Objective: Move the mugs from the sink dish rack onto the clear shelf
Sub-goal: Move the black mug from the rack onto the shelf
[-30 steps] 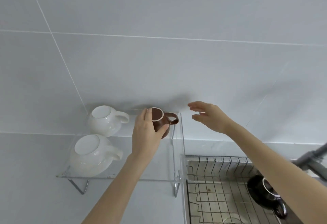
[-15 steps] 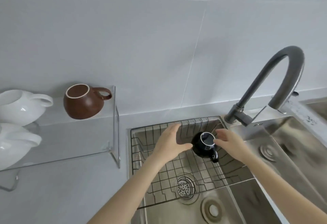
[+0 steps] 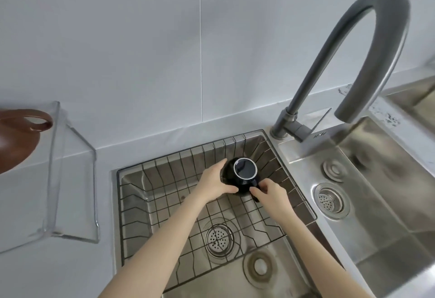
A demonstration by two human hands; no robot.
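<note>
A black mug (image 3: pixel 243 173) with a thin white rim stands in the wire dish rack (image 3: pixel 164 194) inside the left sink basin. My left hand (image 3: pixel 215 183) wraps the mug's left side. On the mug's right, my right hand (image 3: pixel 267 191) has its fingers closed on the handle. A brown mug (image 3: pixel 16 137) rests on the clear shelf (image 3: pixel 70 180) at the far left, cut off by the frame edge.
A tall grey arched faucet (image 3: pixel 348 67) rises just right of the rack. A second steel basin (image 3: pixel 376 191) with a drain lies to the right. A white tiled wall (image 3: pixel 164 38) stands behind the counter.
My left hand let go of the brown mug on the shelf. The view swung right and down to the sink. Both hands reached the black mug and closed on it.
</note>
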